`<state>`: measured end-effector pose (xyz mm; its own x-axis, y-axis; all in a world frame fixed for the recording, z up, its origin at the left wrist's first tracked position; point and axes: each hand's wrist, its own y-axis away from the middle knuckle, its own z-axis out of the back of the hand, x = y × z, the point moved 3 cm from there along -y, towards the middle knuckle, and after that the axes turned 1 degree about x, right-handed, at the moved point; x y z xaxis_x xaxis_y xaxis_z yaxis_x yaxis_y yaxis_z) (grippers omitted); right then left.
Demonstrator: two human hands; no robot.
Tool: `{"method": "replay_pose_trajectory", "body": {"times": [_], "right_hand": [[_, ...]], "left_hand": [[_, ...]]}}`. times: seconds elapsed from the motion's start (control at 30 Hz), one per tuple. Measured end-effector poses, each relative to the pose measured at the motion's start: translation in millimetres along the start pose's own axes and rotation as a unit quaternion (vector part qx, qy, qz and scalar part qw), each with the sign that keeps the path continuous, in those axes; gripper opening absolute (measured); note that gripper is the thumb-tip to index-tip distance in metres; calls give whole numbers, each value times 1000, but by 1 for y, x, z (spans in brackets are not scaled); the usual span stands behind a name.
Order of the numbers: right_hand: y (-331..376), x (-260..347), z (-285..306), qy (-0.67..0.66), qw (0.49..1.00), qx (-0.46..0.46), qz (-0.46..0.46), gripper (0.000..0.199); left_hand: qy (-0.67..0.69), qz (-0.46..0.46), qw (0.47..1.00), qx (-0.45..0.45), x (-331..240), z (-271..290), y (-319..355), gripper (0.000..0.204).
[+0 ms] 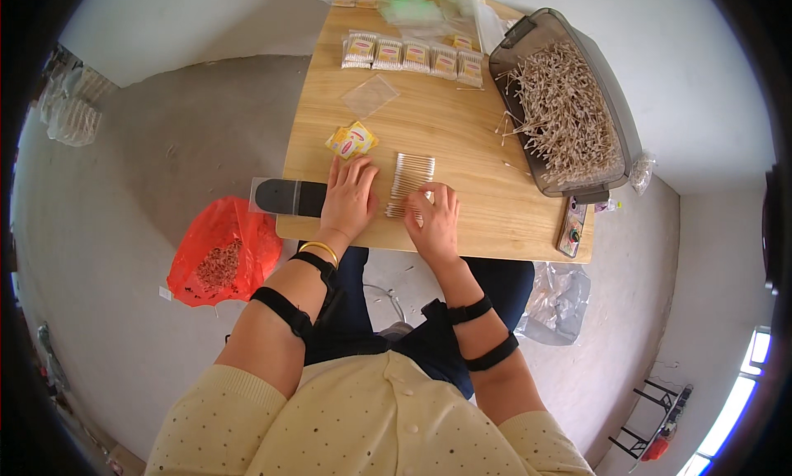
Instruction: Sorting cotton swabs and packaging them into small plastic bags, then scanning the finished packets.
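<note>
A flat row of cotton swabs [410, 181] was found on the wooden table [478, 220], flanked by the left hand [349, 200], laid flat with fingers spread, and the right hand [435, 220], its fingertips pressing the row's near end. Beyond, yellow label cards [352, 139] and an empty clear bag [370, 95] lay unused. Five filled packets [414, 55] were lined up farther back. The grey bin [569, 105] remained heaped with loose swabs; much was judged left.
</note>
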<state>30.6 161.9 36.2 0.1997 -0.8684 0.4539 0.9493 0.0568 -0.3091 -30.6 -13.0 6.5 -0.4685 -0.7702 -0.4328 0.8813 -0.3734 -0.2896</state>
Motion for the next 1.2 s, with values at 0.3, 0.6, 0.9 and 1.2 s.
{"method": "replay_pose_trajectory", "body": {"times": [0.3,0.6,0.9,1.2], "right_hand": [[-2,-4,-3,10,1000,15,-6,23],[-3,-7,-2,18,999,29,-5,23],[-15,-5,-1,28,999,19,7,21],[-12,-4,-3,29,999,28,-4,20]], "left_hand": [[2,0,1000,-1,0,0,-1,43],[4,4,1000,6,-1,1,-1,43],[-1,5,1000,11,0,0,0,44],[2,5,1000,13,0,0,0,44]]}}
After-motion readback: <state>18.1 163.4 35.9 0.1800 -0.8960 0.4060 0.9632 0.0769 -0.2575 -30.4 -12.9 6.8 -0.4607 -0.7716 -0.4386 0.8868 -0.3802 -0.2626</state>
